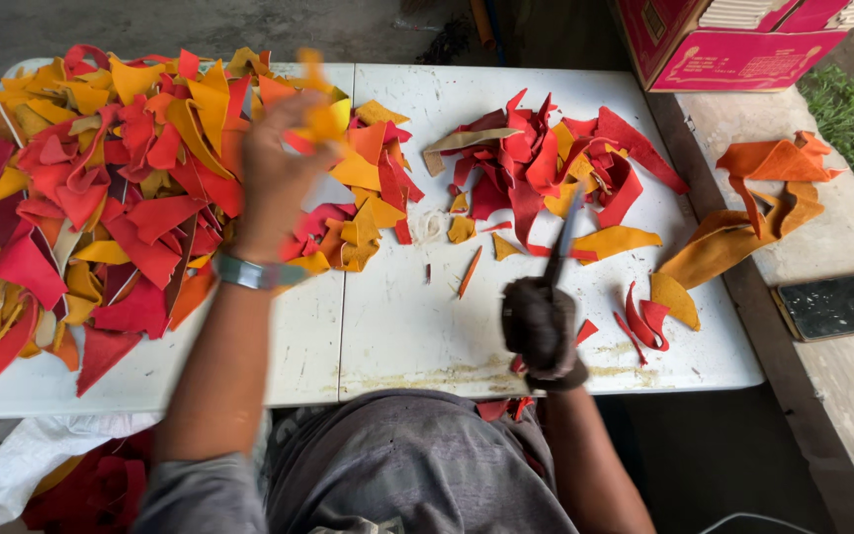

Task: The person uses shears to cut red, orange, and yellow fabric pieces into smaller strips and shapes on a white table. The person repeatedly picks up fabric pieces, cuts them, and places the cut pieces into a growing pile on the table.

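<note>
Two hands are at work over the white folding table [397,336], and each is closed on something. The right hand [542,331], in a dark glove, is clenched around the handles of a pair of dark scissors [562,242], whose blades point up and away from the body toward the smaller heap; how far the blades are parted cannot be told, since they read as one thin dark line. The left hand [279,168], bare with a greenish band at the wrist, is lifted above the table with its fingers pinched on a yellow-orange scrap of soft sheet material [320,109], blurred by motion, so its exact shape is unclear. Held high like that, the scrap hangs free of the pile rather than lying in it.

Left of the scissors spreads the large heap of red, orange and yellow offcuts [81,198], covering most of that half of the table. Just beyond the scissor tips lies the smaller heap of mostly red trimmings [536,168]. Right of the scissors, off the table on a concrete ledge, rest orange strips [753,213] and a dark flat phone [839,304]; a pink cardboard box [733,49] stands farther back.
</note>
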